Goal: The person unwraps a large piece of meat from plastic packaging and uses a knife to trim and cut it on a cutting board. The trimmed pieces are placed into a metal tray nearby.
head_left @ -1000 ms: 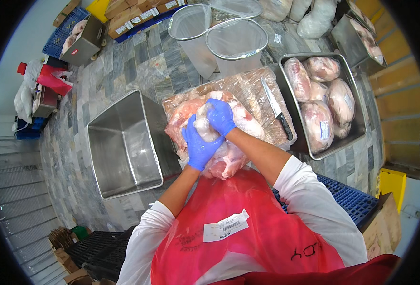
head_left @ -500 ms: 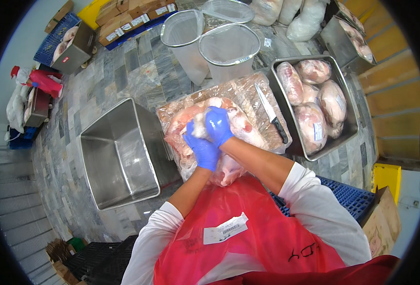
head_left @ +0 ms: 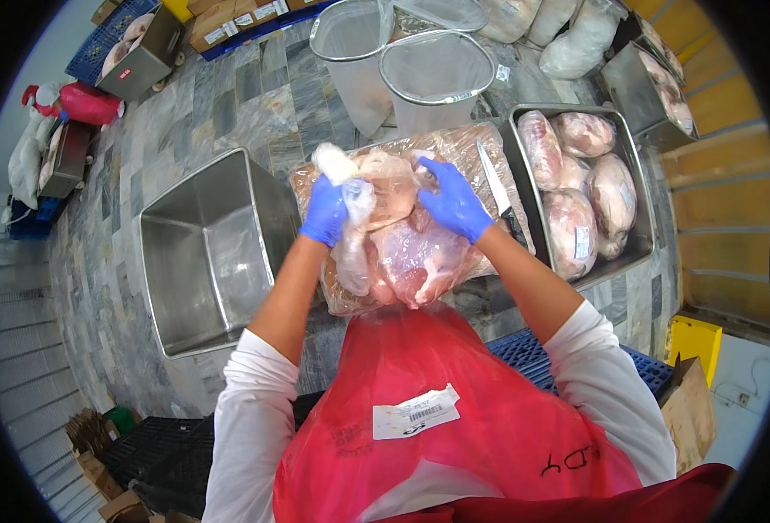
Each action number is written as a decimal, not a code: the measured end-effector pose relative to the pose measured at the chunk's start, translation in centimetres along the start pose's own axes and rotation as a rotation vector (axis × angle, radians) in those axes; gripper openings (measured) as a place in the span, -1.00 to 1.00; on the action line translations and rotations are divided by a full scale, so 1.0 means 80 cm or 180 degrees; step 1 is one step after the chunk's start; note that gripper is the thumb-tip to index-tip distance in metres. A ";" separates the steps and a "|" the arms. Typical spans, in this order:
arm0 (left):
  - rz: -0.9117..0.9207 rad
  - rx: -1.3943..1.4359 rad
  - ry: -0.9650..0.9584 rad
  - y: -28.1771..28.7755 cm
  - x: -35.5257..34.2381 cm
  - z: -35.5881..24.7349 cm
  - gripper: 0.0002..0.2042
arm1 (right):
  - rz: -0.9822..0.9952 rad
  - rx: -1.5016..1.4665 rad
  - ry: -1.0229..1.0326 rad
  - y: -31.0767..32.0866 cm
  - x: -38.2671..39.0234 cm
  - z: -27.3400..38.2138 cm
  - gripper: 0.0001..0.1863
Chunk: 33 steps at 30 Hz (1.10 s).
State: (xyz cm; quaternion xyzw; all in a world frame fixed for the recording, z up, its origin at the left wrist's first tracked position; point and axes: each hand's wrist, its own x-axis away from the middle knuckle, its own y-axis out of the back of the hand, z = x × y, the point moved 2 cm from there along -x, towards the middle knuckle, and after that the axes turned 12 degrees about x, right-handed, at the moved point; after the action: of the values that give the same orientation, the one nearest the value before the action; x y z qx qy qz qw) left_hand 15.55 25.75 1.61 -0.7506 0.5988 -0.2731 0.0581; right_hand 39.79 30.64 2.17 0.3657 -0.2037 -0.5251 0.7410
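Note:
A large piece of raw poultry point(head_left: 424, 253), pale pink and glossy, lies on a plastic-covered board point(head_left: 481, 144) in front of me. My left hand point(head_left: 325, 211), blue-gloved, is closed on a crumpled clear plastic bag point(head_left: 350, 261) at the poultry's left side. A white, wadded end point(head_left: 333, 163) of wrapping sticks up beyond that hand. My right hand point(head_left: 454, 202), also blue-gloved, has its thumb and fingers curved round the far right part of the poultry. Just right of it lies a knife point(head_left: 493, 179) with a white blade and dark handle, partly hidden by my wrist.
A bare steel bin point(head_left: 206, 253) stands left, and a steel bin point(head_left: 651, 209) of several wrapped poultry pieces stands right. Clear-lined round containers point(head_left: 433, 74) are beyond the board. A blue plastic pallet point(head_left: 524, 362) is near my right side. Another person point(head_left: 84, 100) is far left.
My hands have moved apart, left hand leftward with the plastic bag, right hand rightward. The poultry now sits nearer me, with more of its surface showing.

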 end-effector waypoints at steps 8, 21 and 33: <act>0.0793 -0.0576 -0.0105 -0.039 -0.010 -0.064 -0.85 | 0.0064 0.1492 0.0779 0.003 0.062 -0.046 -0.29; 0.1334 -0.3691 -0.1146 -0.048 0.122 0.046 -0.38 | 0.0545 0.0466 0.1509 -0.022 0.078 -0.032 -0.47; 0.0989 -0.4195 -0.1641 -0.025 0.109 0.049 -0.12 | 0.1322 0.0781 0.0869 0.034 0.057 0.093 -0.06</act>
State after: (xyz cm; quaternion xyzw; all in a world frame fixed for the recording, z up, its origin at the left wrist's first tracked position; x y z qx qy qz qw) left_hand 20.30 17.26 2.10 -0.5764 0.7061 0.3417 -0.2290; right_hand 38.08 24.45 8.68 0.4706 -0.2346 -0.2792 0.8035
